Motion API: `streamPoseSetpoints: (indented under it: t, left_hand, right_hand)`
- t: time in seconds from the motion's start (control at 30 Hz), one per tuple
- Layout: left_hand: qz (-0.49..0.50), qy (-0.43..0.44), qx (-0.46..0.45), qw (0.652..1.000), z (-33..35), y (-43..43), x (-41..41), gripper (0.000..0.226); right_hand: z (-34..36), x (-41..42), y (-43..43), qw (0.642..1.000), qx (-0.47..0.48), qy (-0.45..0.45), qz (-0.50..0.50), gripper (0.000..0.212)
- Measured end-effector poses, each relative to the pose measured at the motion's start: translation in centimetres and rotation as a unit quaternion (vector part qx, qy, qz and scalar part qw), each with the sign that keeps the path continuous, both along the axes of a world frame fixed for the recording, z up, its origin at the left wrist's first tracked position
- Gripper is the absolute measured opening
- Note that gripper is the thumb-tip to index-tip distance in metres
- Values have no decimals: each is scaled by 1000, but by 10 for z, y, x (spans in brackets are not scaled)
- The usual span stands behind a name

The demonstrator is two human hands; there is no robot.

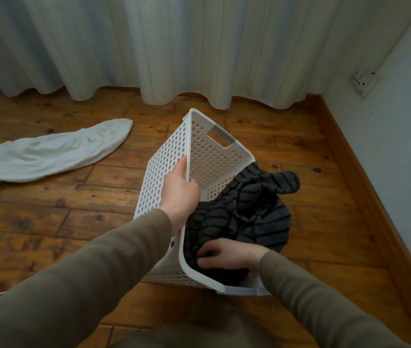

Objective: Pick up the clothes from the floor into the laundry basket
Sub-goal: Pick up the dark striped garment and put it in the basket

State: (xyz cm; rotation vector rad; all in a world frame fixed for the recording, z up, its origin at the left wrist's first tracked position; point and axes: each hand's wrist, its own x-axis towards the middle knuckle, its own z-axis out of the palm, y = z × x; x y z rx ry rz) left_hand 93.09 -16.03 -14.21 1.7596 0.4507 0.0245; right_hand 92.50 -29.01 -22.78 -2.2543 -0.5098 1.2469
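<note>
1. Progress looks about halfway: a dark striped garment (pixel 249 209) is mostly inside the tilted white laundry basket (pixel 164 172), part spilling over the rim at 3 o'clock.
2. Left hand (pixel 180 190) grips the basket's rim.
3. Right hand (pixel 227 254) presses, fingers curled, into the striped garment.
4. White garment (pixel 48 151) remains on the floor (pixel 48 222) at 10 o'clock, well apart.

You're looking down from head height, close over the basket (pixel 174 156). The curtain (pixel 199 46) is hanging at twelve o'clock.
</note>
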Motion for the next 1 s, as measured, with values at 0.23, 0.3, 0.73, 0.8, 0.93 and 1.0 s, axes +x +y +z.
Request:
streamPoseSetpoints:
  t: [0.23,0.3,0.73,0.8,0.93,1.0]
  left_hand:
    - [0,2,3,1000,0,0,1,58]
    - [-2,0,2,1000,0,-1,0,58]
    - [-31,16,52,998,0,-10,2,57]
    - [-36,18,53,998,0,-10,4,57]
    - [-37,16,45,998,1,-10,6,56]
    - [-36,13,42,998,1,-9,6,56]
  right_hand:
    - [9,63,-34,860,68,-375,-340,30]
    - [4,83,-49,848,-26,-406,-339,54]
    - [-22,129,-61,936,-146,-208,-242,90]
    - [-21,129,-59,933,-176,-220,-224,66]
    - [-20,120,-50,911,-189,-280,-237,39]
    - [-19,112,-45,895,-178,-326,-246,33]
